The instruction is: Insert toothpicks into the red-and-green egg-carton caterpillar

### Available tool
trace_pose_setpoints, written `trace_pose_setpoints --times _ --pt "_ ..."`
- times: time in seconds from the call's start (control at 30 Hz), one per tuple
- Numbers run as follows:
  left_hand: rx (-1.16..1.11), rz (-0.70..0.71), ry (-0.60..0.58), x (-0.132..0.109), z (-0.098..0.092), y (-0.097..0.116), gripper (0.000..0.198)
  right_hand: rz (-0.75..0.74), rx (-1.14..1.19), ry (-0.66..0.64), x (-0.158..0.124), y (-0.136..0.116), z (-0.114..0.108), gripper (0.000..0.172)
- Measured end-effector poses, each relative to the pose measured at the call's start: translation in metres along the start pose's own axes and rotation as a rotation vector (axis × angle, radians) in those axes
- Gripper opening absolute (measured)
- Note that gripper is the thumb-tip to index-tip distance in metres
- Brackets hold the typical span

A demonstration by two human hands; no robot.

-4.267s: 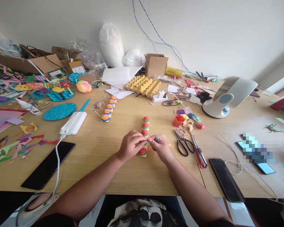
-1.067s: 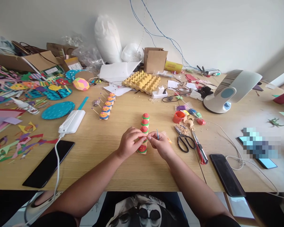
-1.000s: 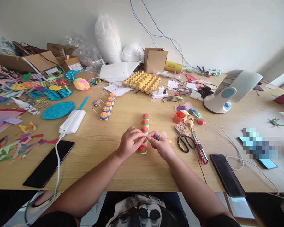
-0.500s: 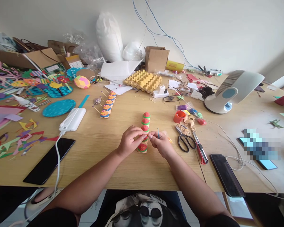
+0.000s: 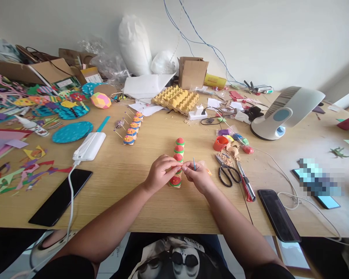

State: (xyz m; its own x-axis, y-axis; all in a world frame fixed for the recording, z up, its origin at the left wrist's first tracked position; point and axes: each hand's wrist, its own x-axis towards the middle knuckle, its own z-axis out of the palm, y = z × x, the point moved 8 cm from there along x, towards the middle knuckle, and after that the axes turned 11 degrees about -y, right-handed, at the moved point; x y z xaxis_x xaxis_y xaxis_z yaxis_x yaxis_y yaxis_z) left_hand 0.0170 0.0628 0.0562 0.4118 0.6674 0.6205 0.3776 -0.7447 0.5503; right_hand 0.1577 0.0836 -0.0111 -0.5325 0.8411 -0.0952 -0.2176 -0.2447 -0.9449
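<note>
Over the middle of a red, green and cream egg-carton caterpillar (image 5: 178,148), my left hand (image 5: 162,170) and my right hand (image 5: 198,175) meet with pinched fingertips. A tiny reddish bit seems to sit between them, too small to name. A thin blue stick (image 5: 194,164) rises from among my right fingers. The caterpillar lies lengthwise on the table, its near end bearing a small drawn face; my fingers cover part of its body. To the left stands a second caterpillar (image 5: 133,129), orange and blue, with pins sticking out of it.
Scissors (image 5: 229,170) and a red utility knife (image 5: 246,182) lie right of my hands, near a red cup (image 5: 220,143) and coloured clay lumps (image 5: 237,137). A yellow egg tray (image 5: 176,99) is behind. Phones, a power bank (image 5: 89,146) and a white fan (image 5: 285,112) flank the work.
Both hands stay almost still over the caterpillar, fingertips together. The blue stick in my right hand has tilted very slightly.
</note>
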Motion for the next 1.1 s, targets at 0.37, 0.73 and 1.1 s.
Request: trace_pose_setpoints --times 0.37,0.73,1.1 --pt "0.007 0.008 0.007 0.0012 -0.0011 0.0018 0.016 -0.023 0.006 0.014 -0.0008 -0.0023 0.0001 0.042" --pt "-0.008 0.018 0.017 0.0028 -0.005 0.0033 0.011 -0.002 -0.034 0.0 -0.0011 -0.0067 0.0024 0.043" --pt "0.039 0.067 0.036 0.0016 -0.0052 0.0065 0.006 -0.005 -0.043 0.007 -0.0013 -0.0058 0.0032 0.048"
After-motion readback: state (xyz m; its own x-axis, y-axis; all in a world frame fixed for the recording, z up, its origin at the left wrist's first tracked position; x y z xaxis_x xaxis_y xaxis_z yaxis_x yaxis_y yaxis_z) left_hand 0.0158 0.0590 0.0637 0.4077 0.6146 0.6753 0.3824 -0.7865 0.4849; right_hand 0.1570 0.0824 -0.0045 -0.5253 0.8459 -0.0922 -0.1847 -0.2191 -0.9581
